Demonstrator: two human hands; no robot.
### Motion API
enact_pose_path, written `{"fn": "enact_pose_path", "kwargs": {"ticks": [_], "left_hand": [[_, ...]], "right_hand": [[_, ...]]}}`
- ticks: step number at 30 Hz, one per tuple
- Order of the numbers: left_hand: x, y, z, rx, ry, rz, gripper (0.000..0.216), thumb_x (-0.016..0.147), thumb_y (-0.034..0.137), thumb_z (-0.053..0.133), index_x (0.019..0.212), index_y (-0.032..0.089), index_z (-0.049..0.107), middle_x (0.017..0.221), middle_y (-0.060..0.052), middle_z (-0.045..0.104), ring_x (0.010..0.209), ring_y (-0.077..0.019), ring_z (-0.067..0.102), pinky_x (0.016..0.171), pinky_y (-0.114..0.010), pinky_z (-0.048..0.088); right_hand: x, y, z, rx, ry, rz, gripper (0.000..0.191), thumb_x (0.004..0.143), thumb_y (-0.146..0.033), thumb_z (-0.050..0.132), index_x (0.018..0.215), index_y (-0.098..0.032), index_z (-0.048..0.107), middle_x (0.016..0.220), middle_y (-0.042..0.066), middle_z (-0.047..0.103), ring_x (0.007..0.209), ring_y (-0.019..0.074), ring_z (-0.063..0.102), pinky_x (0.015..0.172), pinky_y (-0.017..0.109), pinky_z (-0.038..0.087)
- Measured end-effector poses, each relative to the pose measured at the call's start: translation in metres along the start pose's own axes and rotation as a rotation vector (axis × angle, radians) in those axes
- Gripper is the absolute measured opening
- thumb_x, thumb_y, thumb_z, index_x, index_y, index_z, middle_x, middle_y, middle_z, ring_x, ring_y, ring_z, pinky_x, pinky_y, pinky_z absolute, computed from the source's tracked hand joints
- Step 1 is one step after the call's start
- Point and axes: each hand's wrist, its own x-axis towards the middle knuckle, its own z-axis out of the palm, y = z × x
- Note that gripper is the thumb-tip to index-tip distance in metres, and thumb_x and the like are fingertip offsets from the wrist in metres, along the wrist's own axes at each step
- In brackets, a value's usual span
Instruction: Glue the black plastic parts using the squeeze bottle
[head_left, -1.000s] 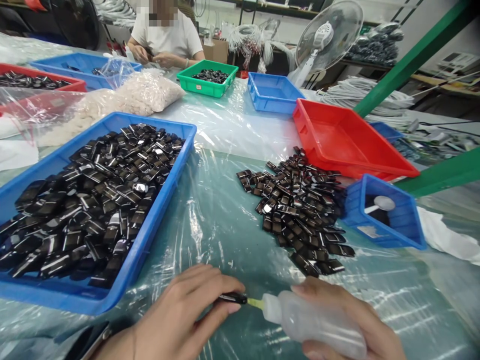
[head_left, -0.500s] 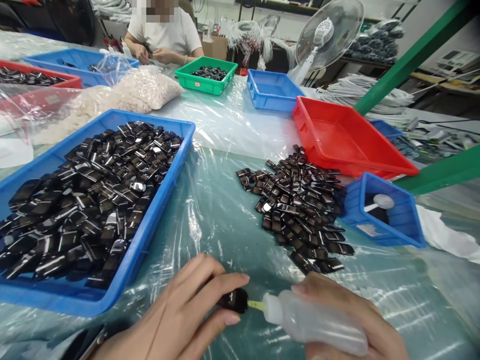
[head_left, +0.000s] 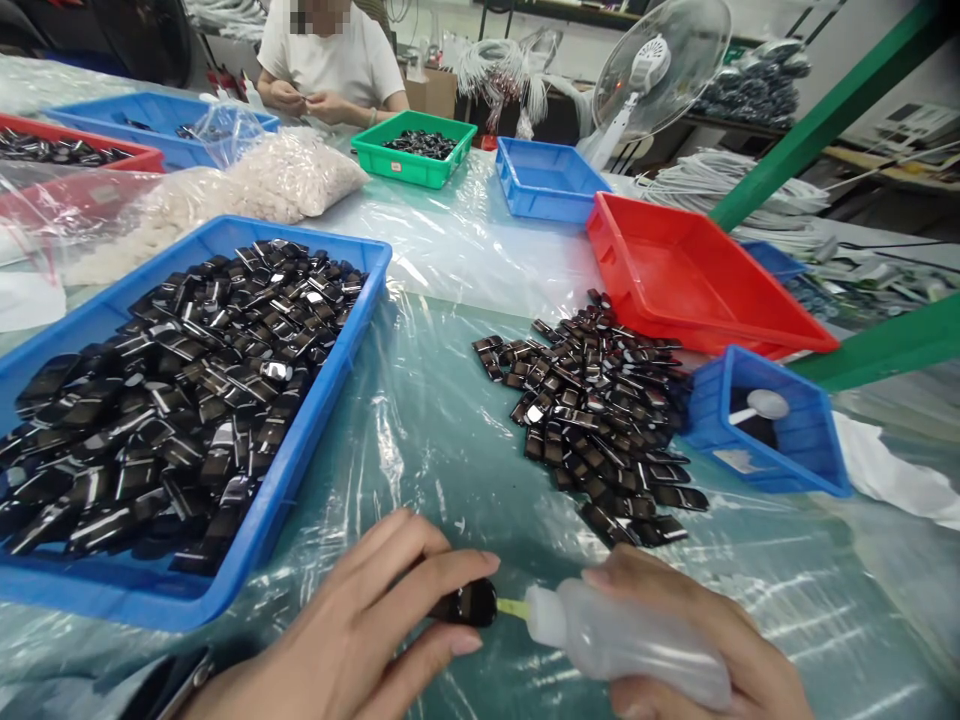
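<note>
— Clear plastic sheeting (head_left: pixel 390 440) covers the green worktable (head_left: pixel 435 380) in front of you, and on its far side a co-worker (head_left: pixel 330 65) sits beyond a green tray (head_left: pixel 409 170). How are your fingers set?

— Your left hand (head_left: pixel 367 615) has one glossy black piece (head_left: pixel 474 604) pinched between thumb and index finger, the gap narrow. Your right hand (head_left: pixel 705 610) is wrapped around a translucent bottle (head_left: pixel 637 640), digits on both sides of its body.

— Which way does your piece point?

— Its long axis runs roughly sideways across you, with the rounded end toward your right and the other end hidden among your fingers. You have it low in front of you, between your two hands.

— And your bottle?

— It faces the opposite way: the white cap (head_left: pixel 546 616) and thin yellowish nozzle (head_left: pixel 512 607) aim left at the piece's rounded end, while the base slants right and nearer to you. Whether the nozzle touches that end or sits just beside it, I cannot tell.

— What lies around you?

— To your left, a large blue tray (head_left: pixel 313 420) heaped with similar pieces; beyond your right hand, a loose pile (head_left: pixel 600 420) lying at mixed angles, beside a red tray (head_left: pixel 697 270) and a small blue bin (head_left: pixel 814 440) with a white spoon (head_left: pixel 766 404) in it.
</note>
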Motion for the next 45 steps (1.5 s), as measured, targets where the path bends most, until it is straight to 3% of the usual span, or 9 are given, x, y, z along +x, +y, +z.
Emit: {"fn": "enact_pose_path", "kwargs": {"ticks": [8, 12, 17, 26, 30, 33, 37, 42, 45], "left_hand": [[0.001, 0.000, 0.001, 0.010, 0.048, 0.036, 0.028, 0.105, 0.034, 0.036, 0.125, 0.021, 0.051, 0.099, -0.004, 0.057, 0.085, -0.0162, 0.055, 0.076, -0.025, 0.046], [0.000, 0.000, 0.002, 0.006, 0.050, 0.028, 0.028, 0.104, 0.033, 0.037, 0.126, 0.022, 0.052, 0.098, -0.005, 0.057, 0.083, -0.0175, 0.054, 0.074, -0.027, 0.046], [0.000, -0.001, 0.004, -0.018, 0.059, 0.032, 0.029, 0.104, 0.032, 0.037, 0.128, 0.023, 0.051, 0.098, -0.006, 0.058, 0.086, -0.0187, 0.055, 0.078, -0.028, 0.046], [-0.002, -0.001, 0.003, -0.022, 0.028, 0.031, 0.028, 0.104, 0.032, 0.038, 0.128, 0.023, 0.050, 0.099, -0.005, 0.056, 0.086, -0.0180, 0.054, 0.078, -0.027, 0.046], [-0.001, -0.002, -0.002, -0.015, 0.097, -0.029, 0.029, 0.105, 0.031, 0.037, 0.131, 0.027, 0.048, 0.103, -0.004, 0.055, 0.091, -0.0181, 0.054, 0.081, -0.027, 0.046], [0.002, -0.002, -0.007, -0.040, 0.221, -0.157, 0.027, 0.104, 0.031, 0.036, 0.129, 0.030, 0.048, 0.108, -0.004, 0.054, 0.100, -0.0205, 0.053, 0.084, -0.030, 0.046], [0.006, -0.001, -0.008, -0.123, 0.364, -0.332, 0.026, 0.104, 0.034, 0.032, 0.123, 0.030, 0.049, 0.110, -0.004, 0.056, 0.105, -0.0220, 0.053, 0.087, -0.033, 0.046], [0.007, -0.001, -0.004, -0.180, 0.434, -0.382, 0.027, 0.104, 0.040, 0.032, 0.121, 0.027, 0.049, 0.106, -0.004, 0.055, 0.101, -0.0206, 0.055, 0.090, -0.033, 0.045], [0.005, -0.002, -0.002, -0.197, 0.414, -0.327, 0.024, 0.104, 0.035, 0.033, 0.123, 0.029, 0.048, 0.109, -0.003, 0.056, 0.106, -0.0206, 0.053, 0.096, -0.035, 0.041]], "right_hand": [[-0.001, -0.005, 0.002, 0.050, 0.100, 0.113, 0.026, 0.076, -0.056, 0.070, 0.099, -0.045, 0.072, 0.081, -0.005, 0.077, 0.066, 0.0151, 0.074, 0.057, 0.018, 0.060], [-0.003, -0.002, -0.006, -0.048, 0.036, 0.125, 0.034, 0.066, -0.050, 0.081, 0.098, -0.043, 0.075, 0.094, -0.002, 0.080, 0.078, 0.0212, 0.077, 0.069, 0.025, 0.063], [-0.002, -0.001, -0.008, -0.034, 0.042, 0.173, 0.035, 0.063, -0.051, 0.082, 0.097, -0.045, 0.076, 0.093, -0.003, 0.080, 0.075, 0.0206, 0.077, 0.069, 0.025, 0.063], [0.003, -0.010, 0.001, 0.086, 0.088, 0.249, 0.031, 0.066, -0.062, 0.074, 0.090, -0.042, 0.077, 0.082, -0.002, 0.077, 0.064, 0.0191, 0.073, 0.050, 0.022, 0.059], [0.003, -0.009, 0.000, 0.092, 0.116, 0.278, 0.030, 0.073, -0.061, 0.069, 0.089, -0.037, 0.075, 0.079, -0.002, 0.075, 0.056, 0.0147, 0.069, 0.046, 0.019, 0.055], [0.003, -0.001, -0.002, 0.054, 0.136, 0.325, 0.031, 0.080, -0.053, 0.067, 0.105, -0.036, 0.073, 0.098, 0.000, 0.078, 0.078, 0.0178, 0.075, 0.063, 0.021, 0.060], [0.012, 0.008, 0.005, 0.021, 0.075, 0.300, 0.038, 0.084, -0.038, 0.067, 0.121, -0.031, 0.065, 0.122, 0.005, 0.071, 0.111, 0.0224, 0.067, 0.089, 0.031, 0.057], [0.030, 0.010, 0.032, -0.033, 0.093, 0.162, 0.024, 0.091, -0.026, 0.060, 0.114, -0.027, 0.057, 0.116, 0.007, 0.072, 0.105, 0.0206, 0.070, 0.083, 0.033, 0.060], [0.028, 0.010, 0.040, -0.118, 0.206, 0.086, 0.037, 0.091, -0.022, 0.059, 0.126, -0.025, 0.047, 0.120, 0.011, 0.065, 0.107, 0.0222, 0.066, 0.084, 0.037, 0.059]]}}
